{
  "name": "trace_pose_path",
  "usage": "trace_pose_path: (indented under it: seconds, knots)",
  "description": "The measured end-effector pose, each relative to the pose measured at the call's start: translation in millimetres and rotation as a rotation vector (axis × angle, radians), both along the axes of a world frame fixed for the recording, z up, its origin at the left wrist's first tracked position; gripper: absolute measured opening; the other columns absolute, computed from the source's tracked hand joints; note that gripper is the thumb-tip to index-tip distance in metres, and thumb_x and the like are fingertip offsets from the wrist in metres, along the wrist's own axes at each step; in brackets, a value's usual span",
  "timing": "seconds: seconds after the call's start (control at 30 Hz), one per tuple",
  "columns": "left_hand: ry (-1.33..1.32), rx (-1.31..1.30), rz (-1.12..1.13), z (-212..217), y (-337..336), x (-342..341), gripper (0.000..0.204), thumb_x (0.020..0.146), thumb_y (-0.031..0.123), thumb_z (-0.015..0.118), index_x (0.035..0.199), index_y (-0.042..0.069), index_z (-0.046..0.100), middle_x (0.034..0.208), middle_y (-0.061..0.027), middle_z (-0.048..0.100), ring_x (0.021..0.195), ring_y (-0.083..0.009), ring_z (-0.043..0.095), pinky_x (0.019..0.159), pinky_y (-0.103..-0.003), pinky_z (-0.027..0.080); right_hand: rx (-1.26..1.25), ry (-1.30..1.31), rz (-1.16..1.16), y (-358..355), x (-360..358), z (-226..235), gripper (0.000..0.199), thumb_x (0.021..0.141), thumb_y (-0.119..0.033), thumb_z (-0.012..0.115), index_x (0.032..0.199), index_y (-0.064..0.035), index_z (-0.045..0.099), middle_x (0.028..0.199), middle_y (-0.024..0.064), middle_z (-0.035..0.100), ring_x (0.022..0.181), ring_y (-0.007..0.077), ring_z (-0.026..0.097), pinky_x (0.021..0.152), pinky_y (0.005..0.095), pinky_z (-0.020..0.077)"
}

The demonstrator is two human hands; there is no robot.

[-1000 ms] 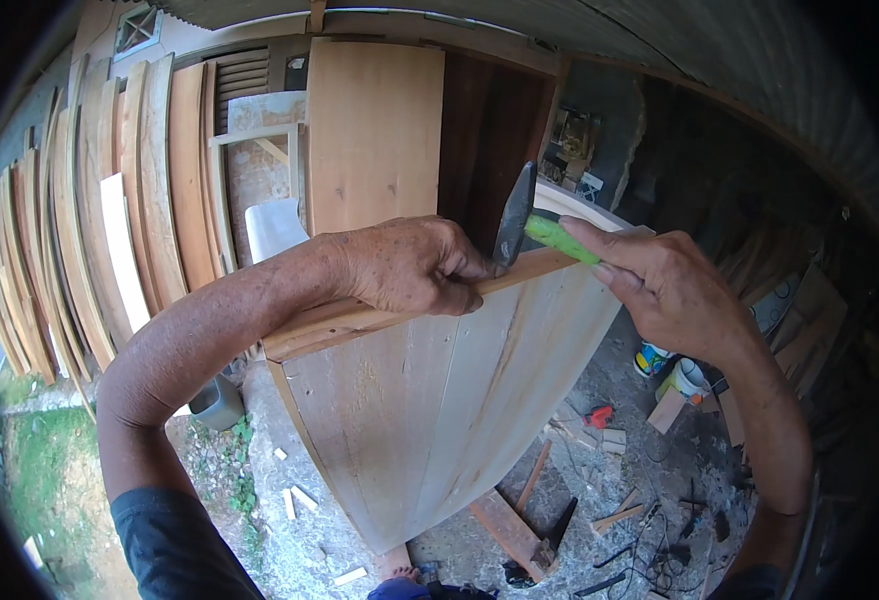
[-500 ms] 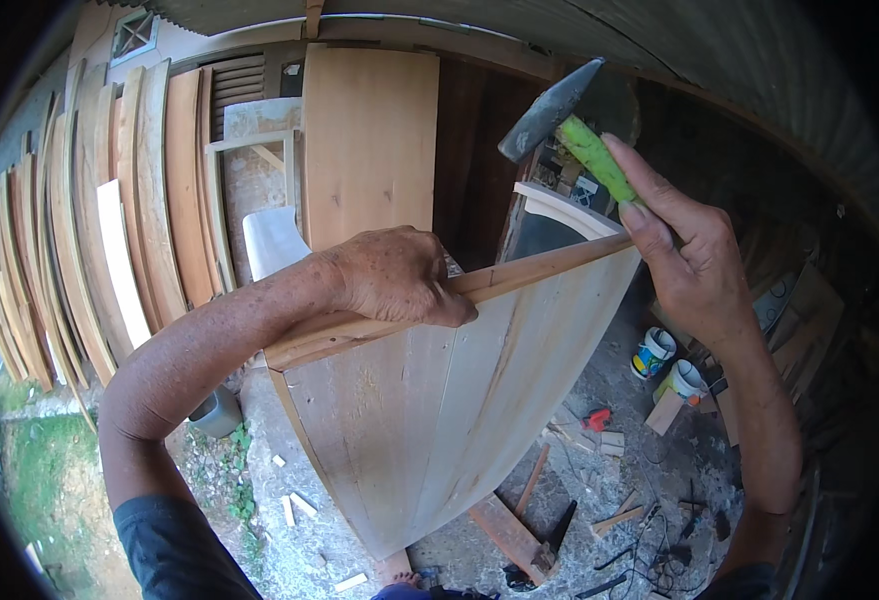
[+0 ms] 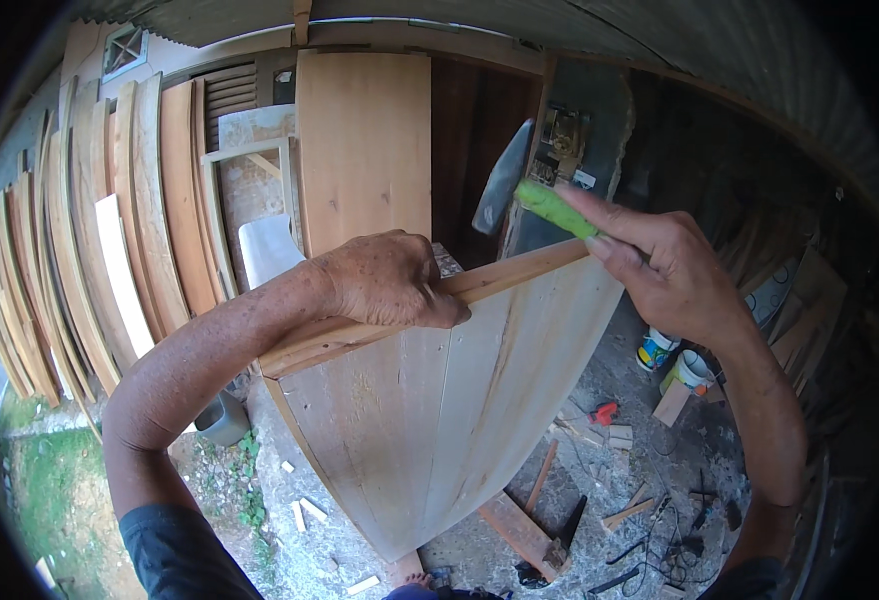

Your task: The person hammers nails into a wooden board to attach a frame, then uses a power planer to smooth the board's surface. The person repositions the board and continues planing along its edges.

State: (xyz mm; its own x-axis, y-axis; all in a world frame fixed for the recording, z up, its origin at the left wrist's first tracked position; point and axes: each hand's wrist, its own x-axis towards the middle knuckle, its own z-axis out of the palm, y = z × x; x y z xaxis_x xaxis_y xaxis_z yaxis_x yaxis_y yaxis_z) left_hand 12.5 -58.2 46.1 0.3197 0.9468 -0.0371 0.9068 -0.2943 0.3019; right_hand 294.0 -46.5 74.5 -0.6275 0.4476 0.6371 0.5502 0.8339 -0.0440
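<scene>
A large wooden panel (image 3: 399,430) of several joined boards stands upright in front of me, with a thicker strip (image 3: 524,270) along its top edge. My left hand (image 3: 389,280) is closed over that top edge, left of its middle; its fingertips are hidden behind the wood. In my right hand (image 3: 674,270) is a hammer (image 3: 504,178) with a grey metal head and a bright green handle. The hammer head hangs above and beyond the panel's right part, apart from the wood. My right fingers wrap the handle close below the top right corner's height.
Many long boards (image 3: 149,190) lean against the wall at left, and a wide wooden board (image 3: 364,150) stands behind. Paint buckets (image 3: 691,370), a red object (image 3: 604,412), wood offcuts (image 3: 309,510) and cables (image 3: 669,540) lie on the floor. A grey bucket (image 3: 221,418) stands at left.
My right hand has brought the hammer down and to the left, nearer the panel's top edge. My left hand stays on the edge; the view has shifted slightly.
</scene>
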Motion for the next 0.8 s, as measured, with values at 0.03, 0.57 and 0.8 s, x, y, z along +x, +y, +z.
trace_pose_path:
  seconds: [0.03,0.57,0.8]
  knots:
    - [-0.005,0.016,-0.013,-2.8,0.5,-1.7,0.062,0.082,0.055,0.065,0.090,-0.005,0.076,0.095,-0.0234,0.072,0.098,-0.0313,0.070,0.093,-0.041,0.053,-0.019,0.041,-0.010,-2.5,-2.6,-0.3,0.042,0.101,-0.012,0.059,0.143,-0.0147,0.061,0.066,0.0140,0.065,0.055,0.0203,0.060,0.063,0.0366,0.0518]
    - [-0.076,0.015,-0.030,-5.8,4.9,5.0,0.057,0.085,0.050,0.070,0.097,-0.005,0.078,0.077,-0.0179,0.071,0.076,-0.0252,0.068,0.077,-0.040,0.054,-0.050,-0.323,-0.324,-20.4,-1.8,15.4,0.042,0.101,-0.011,0.057,0.143,-0.0118,0.059,0.084,0.0214,0.073,0.062,0.0260,0.070,0.061,0.0425,0.0561]
    - [-0.430,-0.025,-0.096,-36.5,8.3,-17.0,0.055,0.085,0.045,0.082,0.112,-0.001,0.075,0.081,-0.0107,0.073,0.078,-0.0184,0.068,0.075,-0.034,0.053,-0.249,0.681,0.046,-35.9,37.0,-109.8,0.055,0.105,-0.015,0.056,0.156,-0.0066,0.040,0.097,0.0054,0.071,0.069,0.0080,0.056,0.064,0.0283,0.0495]
